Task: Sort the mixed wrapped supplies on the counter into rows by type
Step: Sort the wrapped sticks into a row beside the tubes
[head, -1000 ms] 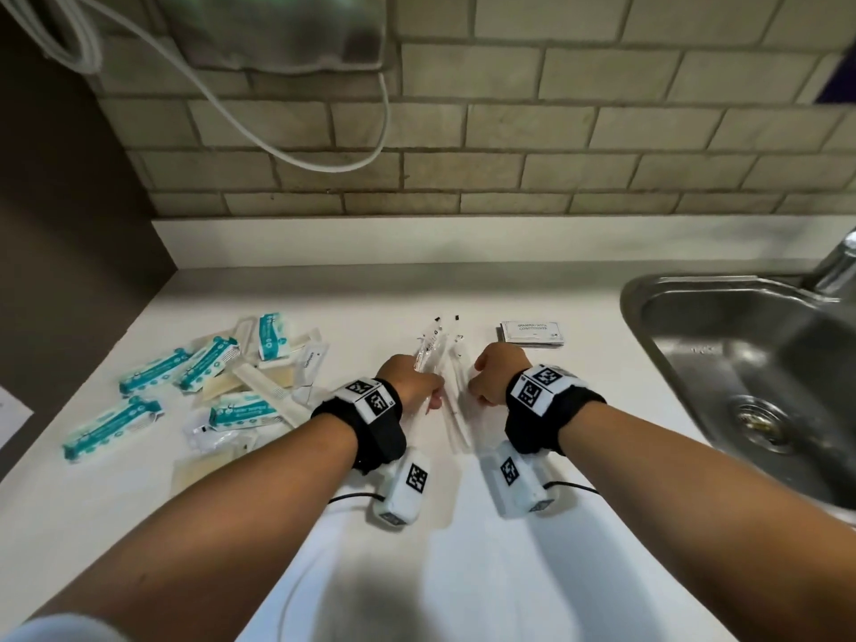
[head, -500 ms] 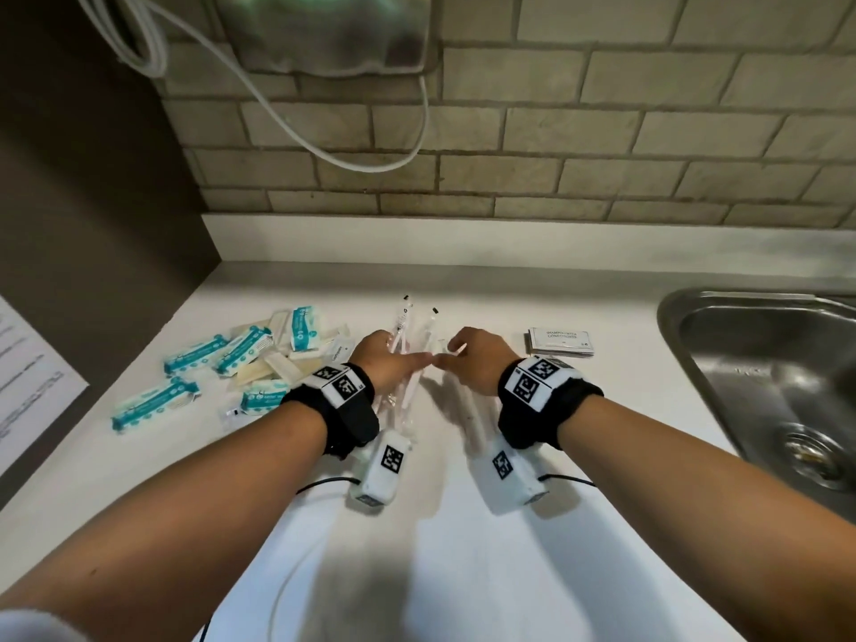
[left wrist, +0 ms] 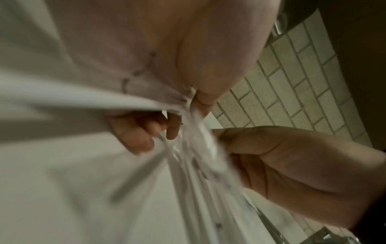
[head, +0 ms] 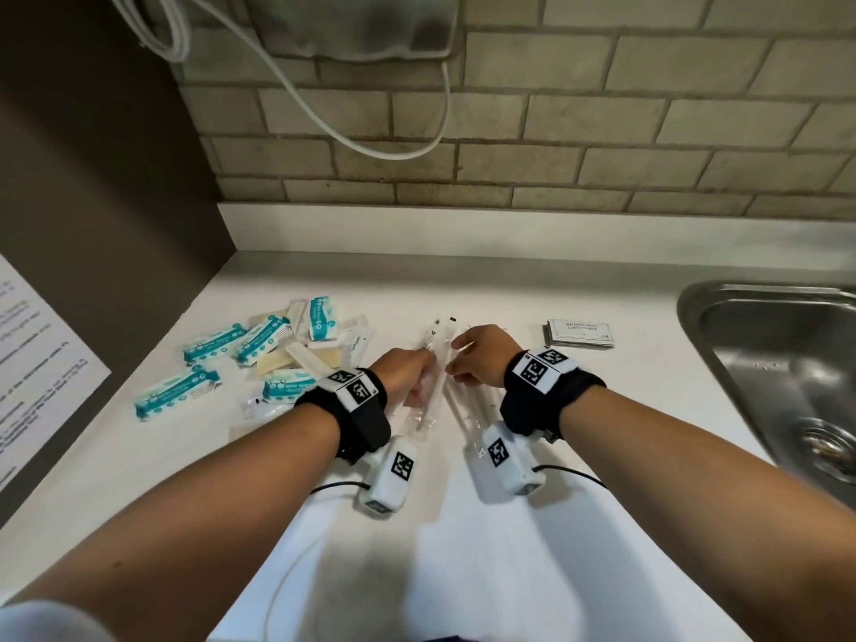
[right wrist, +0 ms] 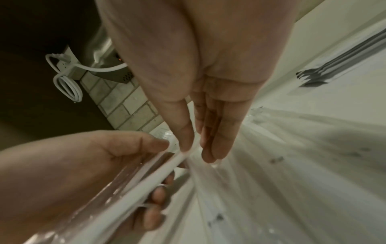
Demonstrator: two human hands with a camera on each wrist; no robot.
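At mid-worktop [head: 532, 289]: clear-wrapped toothbrushes [head: 428, 363], long axes running away from me, clasped in my left hand [head: 407, 370]. My right hand [head: 477, 359], fingers [right wrist: 211, 145] straight and released, touches the nearest one. Teal packets [head: 259, 338] lie further left.

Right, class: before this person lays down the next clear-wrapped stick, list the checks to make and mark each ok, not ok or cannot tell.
1. Left hand grips the clear-wrapped sticks: ok.
2. Right hand free to straighten them: ok, fingers straight, thumb touching one stick.
3. Bare counter nearby for a row: ok.
4. Teal packets sorted: not ok, still a mixed heap on the left.
5. Shampoo sachets kept apart: ok, stacked near the sink.
6. Number of sticks held: cannot tell, wrappers blur together.
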